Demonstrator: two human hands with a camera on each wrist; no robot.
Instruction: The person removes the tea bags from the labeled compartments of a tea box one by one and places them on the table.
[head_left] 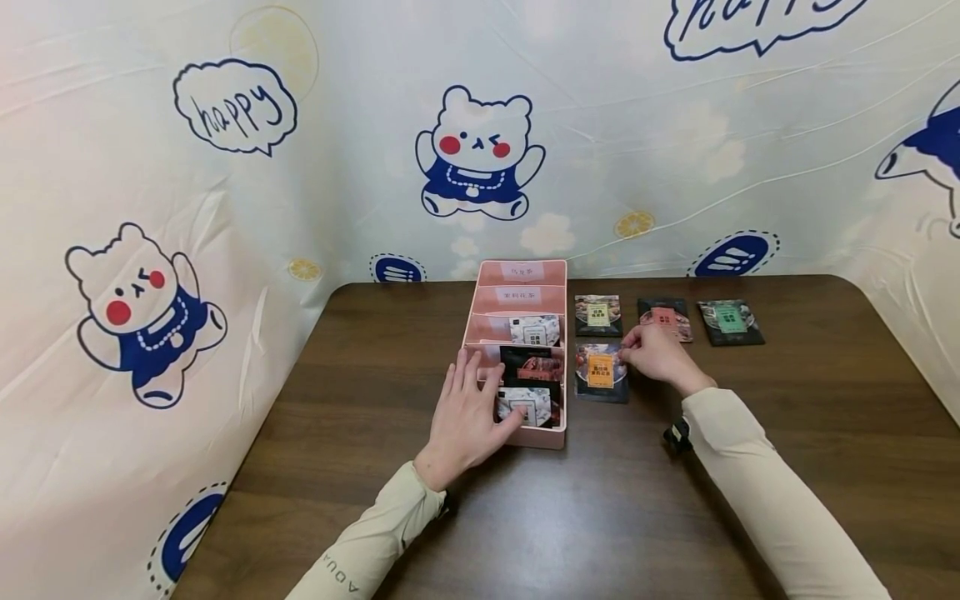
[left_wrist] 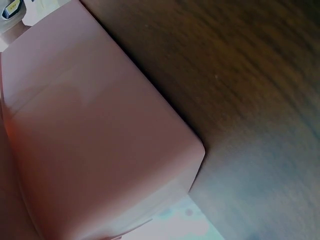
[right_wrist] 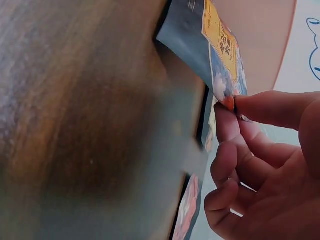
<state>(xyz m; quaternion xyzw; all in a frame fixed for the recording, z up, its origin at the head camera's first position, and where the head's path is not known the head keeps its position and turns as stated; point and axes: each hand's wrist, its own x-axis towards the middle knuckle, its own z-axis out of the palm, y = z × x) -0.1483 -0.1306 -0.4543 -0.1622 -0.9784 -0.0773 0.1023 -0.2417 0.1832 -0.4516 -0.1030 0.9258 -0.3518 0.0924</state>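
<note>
My right hand (head_left: 662,358) pinches the right edge of a dark sachet with an orange label (head_left: 600,372) between thumb and fingertips. In the right wrist view that sachet (right_wrist: 190,35) tilts up off the wood. My left hand (head_left: 463,421) lies over the left wall of a long pink divided box (head_left: 536,439), fingers spread and thumb reaching over its front compartment. Inside that compartment stand a white patterned sachet (head_left: 525,406) and a black sachet with a red label (head_left: 525,363). Only the box's pink outer wall (left_wrist: 110,130) fills most of the left wrist view.
Behind the orange-labelled sachet lies a yellow-green-labelled sachet (head_left: 597,315). Further right are a red-labelled sachet (head_left: 678,327), partly covered by my right hand, and a green-labelled sachet (head_left: 731,322). Another white sachet (head_left: 535,330) stands mid-box. A printed cloth (head_left: 337,183) hangs behind the brown table (head_left: 360,367).
</note>
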